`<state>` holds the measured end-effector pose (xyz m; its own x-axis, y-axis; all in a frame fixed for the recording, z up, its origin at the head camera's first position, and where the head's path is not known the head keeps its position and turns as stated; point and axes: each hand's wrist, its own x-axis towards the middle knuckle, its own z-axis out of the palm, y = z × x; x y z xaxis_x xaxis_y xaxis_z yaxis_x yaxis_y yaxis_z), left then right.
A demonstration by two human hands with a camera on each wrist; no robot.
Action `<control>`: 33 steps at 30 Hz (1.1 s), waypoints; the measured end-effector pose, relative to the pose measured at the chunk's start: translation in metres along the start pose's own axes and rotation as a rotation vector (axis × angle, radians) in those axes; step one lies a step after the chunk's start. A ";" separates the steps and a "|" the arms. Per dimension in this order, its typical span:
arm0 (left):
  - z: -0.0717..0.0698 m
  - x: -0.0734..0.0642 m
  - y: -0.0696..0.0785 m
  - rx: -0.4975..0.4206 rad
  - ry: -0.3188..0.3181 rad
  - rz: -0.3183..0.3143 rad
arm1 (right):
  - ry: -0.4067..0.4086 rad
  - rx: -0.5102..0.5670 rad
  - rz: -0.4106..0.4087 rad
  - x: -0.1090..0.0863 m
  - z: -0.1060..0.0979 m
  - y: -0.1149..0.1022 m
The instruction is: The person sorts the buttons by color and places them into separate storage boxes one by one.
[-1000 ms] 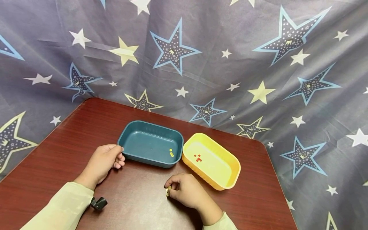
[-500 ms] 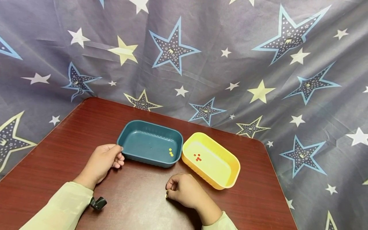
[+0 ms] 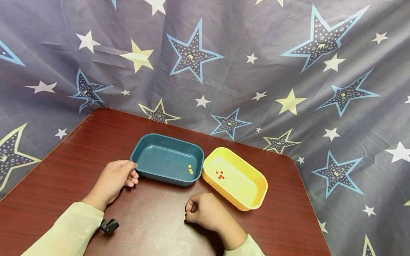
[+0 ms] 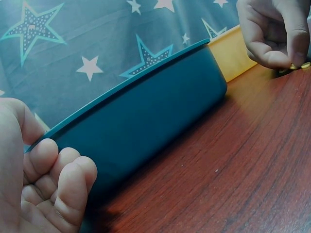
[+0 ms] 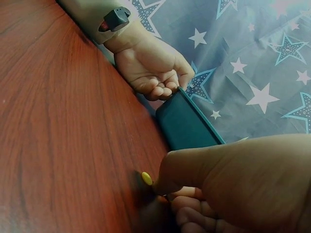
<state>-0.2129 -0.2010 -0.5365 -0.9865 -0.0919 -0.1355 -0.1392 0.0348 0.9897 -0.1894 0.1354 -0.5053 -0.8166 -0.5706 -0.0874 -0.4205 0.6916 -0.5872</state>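
Note:
My left hand (image 3: 116, 179) grips the near left corner of a dark teal plastic tray (image 4: 141, 116), thumb on the rim and fingers curled beneath it. Several small yellow discs (image 3: 190, 170) lie inside the tray. My right hand (image 3: 205, 211) is low over the table in front of the trays, fingers curled, pinching at small yellow discs. In the left wrist view its fingertips are at one disc (image 4: 293, 66), with another yellow disc (image 4: 305, 65) beside it. One yellow disc (image 5: 146, 178) shows past the thumb tip in the right wrist view; the curled fingers hide anything else held.
A yellow tray (image 3: 259, 197) stands angled against the teal tray's right end, with several small red discs (image 3: 221, 176) inside. The reddish-brown wooden table (image 3: 147, 220) reaches back to a grey star-patterned cloth (image 3: 230, 96). A black wrist device (image 3: 110, 226) is on the left wrist.
My right fingers have closed in slightly and shifted a little right; fewer yellow discs show at their tips than a second ago. The left hand and both trays stay put.

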 end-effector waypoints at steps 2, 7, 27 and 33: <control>0.000 0.000 0.000 -0.002 -0.001 0.000 | 0.008 -0.017 -0.008 0.000 0.000 0.000; 0.000 0.000 0.001 -0.002 -0.003 0.004 | 0.039 -0.067 -0.040 0.000 0.002 0.001; -0.001 -0.003 0.000 0.003 0.003 -0.002 | 0.036 0.073 -0.114 -0.001 0.000 0.012; 0.001 -0.001 0.001 -0.010 -0.005 0.000 | 0.004 0.103 -0.055 0.000 -0.007 0.017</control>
<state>-0.2117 -0.1998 -0.5354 -0.9870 -0.0869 -0.1355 -0.1381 0.0253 0.9901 -0.1995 0.1500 -0.5093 -0.7949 -0.6046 -0.0501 -0.4218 0.6102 -0.6706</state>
